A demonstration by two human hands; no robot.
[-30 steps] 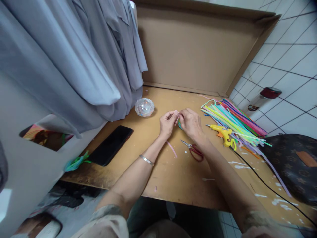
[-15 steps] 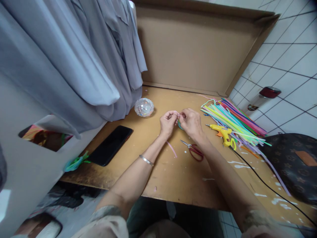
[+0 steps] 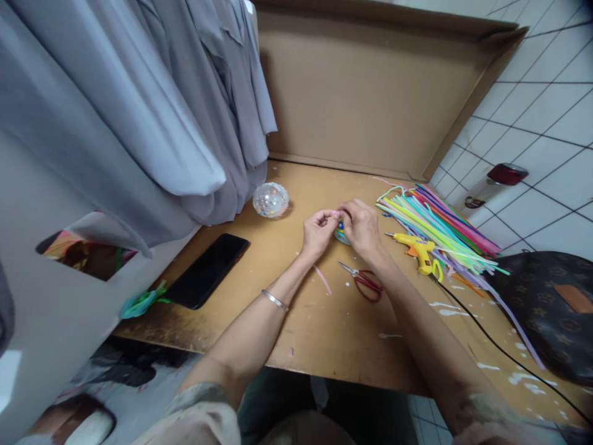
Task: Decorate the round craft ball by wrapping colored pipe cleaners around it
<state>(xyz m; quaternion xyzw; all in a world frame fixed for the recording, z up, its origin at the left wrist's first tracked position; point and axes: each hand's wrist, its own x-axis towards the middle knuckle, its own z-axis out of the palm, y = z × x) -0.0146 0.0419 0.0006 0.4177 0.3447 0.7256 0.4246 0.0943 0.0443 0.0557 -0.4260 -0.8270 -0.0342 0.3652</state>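
Observation:
In the head view my left hand (image 3: pixel 320 233) and my right hand (image 3: pixel 361 227) meet over the middle of the table. Thumbs and fingertips of both are pinched around a small pink piece (image 3: pixel 338 214), mostly hidden by the fingers. Just beneath them a roundish blue, green and yellow item (image 3: pixel 341 233) shows in part; what it is I cannot make out. Scissors with red handles (image 3: pixel 364 284) lie slightly spread below my right wrist. A thin pink strip (image 3: pixel 322 279) rests on the wood beside my left forearm.
A clear faceted bowl (image 3: pixel 271 200) and a black phone (image 3: pixel 208 270) are on the left. To the right lie a yellow glue gun (image 3: pixel 419 252) with a black cord, a bundle of colourful pipe cleaners (image 3: pixel 445 225) and a dark bag (image 3: pixel 546 309). Cardboard (image 3: pixel 370 93) stands behind.
Both hands have shifted slightly right, still pinched together. More of the blue and yellow item now shows between them. Other things stay put, apart from a slight camera shift.

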